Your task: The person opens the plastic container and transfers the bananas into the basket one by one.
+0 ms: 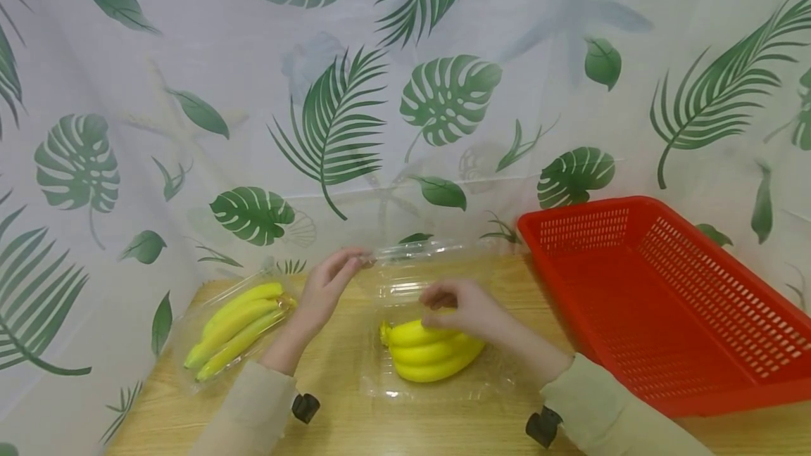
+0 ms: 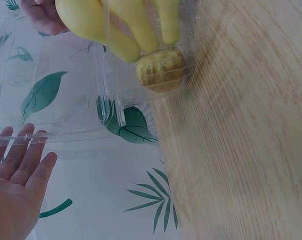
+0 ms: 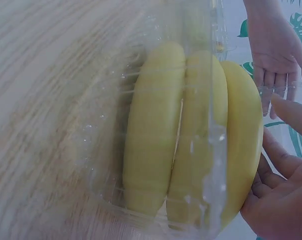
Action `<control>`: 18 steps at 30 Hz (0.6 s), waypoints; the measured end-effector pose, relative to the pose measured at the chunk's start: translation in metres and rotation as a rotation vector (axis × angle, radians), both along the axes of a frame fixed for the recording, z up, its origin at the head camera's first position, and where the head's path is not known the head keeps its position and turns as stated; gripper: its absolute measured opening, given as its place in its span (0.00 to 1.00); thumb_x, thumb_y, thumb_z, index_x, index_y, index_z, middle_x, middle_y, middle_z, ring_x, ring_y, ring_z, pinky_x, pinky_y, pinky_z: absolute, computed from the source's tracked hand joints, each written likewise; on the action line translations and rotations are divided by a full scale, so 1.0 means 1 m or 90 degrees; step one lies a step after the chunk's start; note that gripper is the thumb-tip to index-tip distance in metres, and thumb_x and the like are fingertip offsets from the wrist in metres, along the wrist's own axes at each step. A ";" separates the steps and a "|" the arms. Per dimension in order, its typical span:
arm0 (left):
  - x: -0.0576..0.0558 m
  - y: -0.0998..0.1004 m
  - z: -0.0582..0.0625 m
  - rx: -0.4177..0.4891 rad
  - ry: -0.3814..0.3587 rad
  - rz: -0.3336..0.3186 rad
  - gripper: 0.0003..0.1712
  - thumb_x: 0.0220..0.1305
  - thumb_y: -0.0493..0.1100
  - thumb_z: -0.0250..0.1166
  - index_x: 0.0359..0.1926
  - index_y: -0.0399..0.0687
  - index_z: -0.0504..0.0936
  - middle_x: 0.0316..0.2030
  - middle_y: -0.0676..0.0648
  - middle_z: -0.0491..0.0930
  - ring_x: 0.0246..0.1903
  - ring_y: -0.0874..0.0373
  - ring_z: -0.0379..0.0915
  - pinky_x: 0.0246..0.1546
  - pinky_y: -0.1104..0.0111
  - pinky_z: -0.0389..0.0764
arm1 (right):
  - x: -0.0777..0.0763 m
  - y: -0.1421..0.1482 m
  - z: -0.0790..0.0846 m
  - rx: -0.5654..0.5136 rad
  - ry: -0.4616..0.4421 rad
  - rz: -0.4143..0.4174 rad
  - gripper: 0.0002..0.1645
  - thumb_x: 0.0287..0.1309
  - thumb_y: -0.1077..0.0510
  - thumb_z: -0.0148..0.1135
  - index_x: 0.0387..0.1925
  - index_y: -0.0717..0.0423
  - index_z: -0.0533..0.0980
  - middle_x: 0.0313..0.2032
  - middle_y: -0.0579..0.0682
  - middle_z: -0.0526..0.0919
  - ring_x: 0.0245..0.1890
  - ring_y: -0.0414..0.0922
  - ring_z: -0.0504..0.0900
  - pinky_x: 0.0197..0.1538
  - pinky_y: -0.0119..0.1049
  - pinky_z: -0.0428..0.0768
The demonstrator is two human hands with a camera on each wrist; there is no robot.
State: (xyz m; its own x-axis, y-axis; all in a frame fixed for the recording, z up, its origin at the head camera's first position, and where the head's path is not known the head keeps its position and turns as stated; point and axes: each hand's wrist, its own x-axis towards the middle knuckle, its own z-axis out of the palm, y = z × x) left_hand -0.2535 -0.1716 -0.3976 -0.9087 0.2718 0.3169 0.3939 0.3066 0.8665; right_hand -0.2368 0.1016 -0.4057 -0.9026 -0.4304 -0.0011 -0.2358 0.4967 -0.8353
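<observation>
In the head view, a bunch of yellow bananas lies in a clear plastic clamshell box, its stem end toward the left. The box's transparent lid is raised at the back. My left hand is at the lid's left edge; in the left wrist view its straight fingers overlap the lid's rim. Over the top of the bunch hovers my right hand. The right wrist view has its fingers beside the outermost banana, with thumb and fingers apart and nothing between them.
To the left, another clear package contains several yellow-green bananas. A red plastic basket with perforated sides stands at the right. Behind the wooden table hangs a leaf-printed curtain.
</observation>
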 end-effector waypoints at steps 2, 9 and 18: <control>0.000 0.000 0.000 -0.001 0.000 0.000 0.21 0.85 0.42 0.50 0.66 0.33 0.78 0.60 0.31 0.84 0.63 0.35 0.80 0.72 0.45 0.78 | -0.001 0.000 -0.002 0.018 0.011 0.008 0.20 0.60 0.58 0.78 0.53 0.58 0.85 0.52 0.54 0.90 0.55 0.52 0.87 0.66 0.51 0.85; 0.000 -0.001 0.001 -0.004 0.004 -0.003 0.21 0.85 0.41 0.49 0.66 0.32 0.78 0.61 0.31 0.83 0.63 0.33 0.80 0.72 0.44 0.78 | 0.001 -0.002 -0.005 0.067 0.031 0.017 0.22 0.58 0.58 0.80 0.54 0.56 0.85 0.53 0.52 0.90 0.55 0.51 0.86 0.67 0.51 0.85; 0.000 -0.001 0.001 0.000 0.008 -0.003 0.21 0.85 0.41 0.49 0.65 0.31 0.78 0.60 0.30 0.84 0.63 0.34 0.80 0.71 0.45 0.78 | 0.005 -0.002 -0.008 0.099 0.070 0.035 0.20 0.59 0.55 0.80 0.51 0.54 0.85 0.51 0.49 0.89 0.53 0.48 0.85 0.65 0.51 0.85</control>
State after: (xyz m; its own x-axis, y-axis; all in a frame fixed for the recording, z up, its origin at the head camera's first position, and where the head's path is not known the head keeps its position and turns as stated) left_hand -0.2535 -0.1722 -0.3962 -0.9029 0.2768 0.3288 0.4070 0.3047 0.8611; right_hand -0.2321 0.0998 -0.4134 -0.8761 -0.4814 0.0254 -0.3515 0.6018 -0.7172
